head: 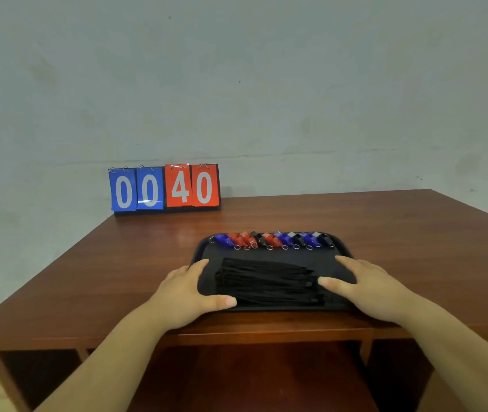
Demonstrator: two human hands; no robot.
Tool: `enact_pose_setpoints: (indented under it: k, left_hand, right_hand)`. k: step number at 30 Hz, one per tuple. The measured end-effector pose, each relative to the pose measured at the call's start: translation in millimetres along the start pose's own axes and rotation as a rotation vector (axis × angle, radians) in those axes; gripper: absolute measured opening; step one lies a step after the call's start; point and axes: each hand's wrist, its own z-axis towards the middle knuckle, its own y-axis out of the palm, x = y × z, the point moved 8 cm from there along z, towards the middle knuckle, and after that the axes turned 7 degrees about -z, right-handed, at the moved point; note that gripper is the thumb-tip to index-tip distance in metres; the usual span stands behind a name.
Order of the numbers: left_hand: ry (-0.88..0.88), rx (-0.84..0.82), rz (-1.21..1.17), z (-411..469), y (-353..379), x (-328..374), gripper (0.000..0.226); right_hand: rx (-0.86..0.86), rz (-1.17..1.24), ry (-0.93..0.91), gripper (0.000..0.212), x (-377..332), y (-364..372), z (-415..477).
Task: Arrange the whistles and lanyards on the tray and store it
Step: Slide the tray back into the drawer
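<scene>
A black tray [323, 255] lies on the brown table near its front edge. Along the tray's far rim runs a row of several whistles [272, 239] in blue, red and black, each with a small metal ring. A stack of black lanyards [266, 282] lies across the near half of the tray. My left hand [186, 292] grips the tray's left edge, thumb resting on the near rim. My right hand [367, 285] grips the right edge, thumb pointing in toward the lanyards.
A flip scoreboard [165, 188] showing 00 in blue and 40 in red stands at the table's back left against the wall. Below the table's front edge [266, 334] are open shelf compartments [40, 370].
</scene>
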Motion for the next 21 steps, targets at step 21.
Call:
enact_pose_setpoints:
  k: [21]
  left_hand:
    - [0.075,0.060,-0.047,-72,-15,-28,0.143]
  right_hand:
    - [-0.091,0.033,-0.202,0.130,-28,6,-69]
